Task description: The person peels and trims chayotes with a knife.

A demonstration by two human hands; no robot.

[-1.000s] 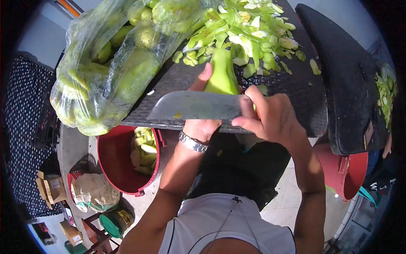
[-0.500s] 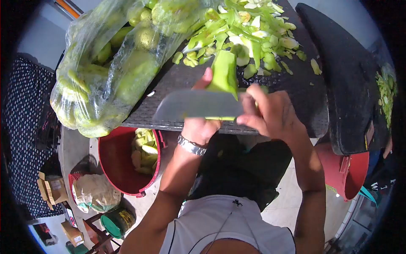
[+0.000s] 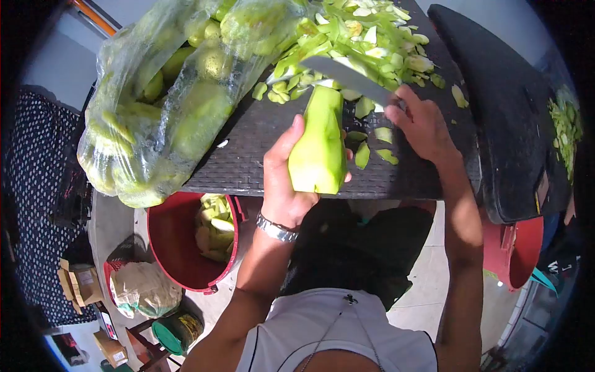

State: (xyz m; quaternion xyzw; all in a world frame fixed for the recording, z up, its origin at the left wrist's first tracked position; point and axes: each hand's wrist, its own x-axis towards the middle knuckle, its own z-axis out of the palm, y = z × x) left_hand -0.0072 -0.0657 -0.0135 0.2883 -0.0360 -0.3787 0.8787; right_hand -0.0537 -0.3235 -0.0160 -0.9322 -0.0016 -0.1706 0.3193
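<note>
A peeled, pale green fruit stands out over the front edge of the dark textured table. My left hand, with a metal watch on its wrist, is wrapped round it from the left and below. To the right and higher, my right hand grips a wide-bladed knife. The blade points up and left, apart from the fruit, over a heap of green peelings. A few loose peels lie between the fruit and my right hand.
A clear plastic bag of green fruit fills the table's left side. Below it is a red bucket with pale pieces inside. At the right are another black tabletop, a second red bucket and more peelings.
The knife has lifted off the fruit and swung up and right with my right hand. The fruit now shows its whole front in my left hand, and more peels lie beside it.
</note>
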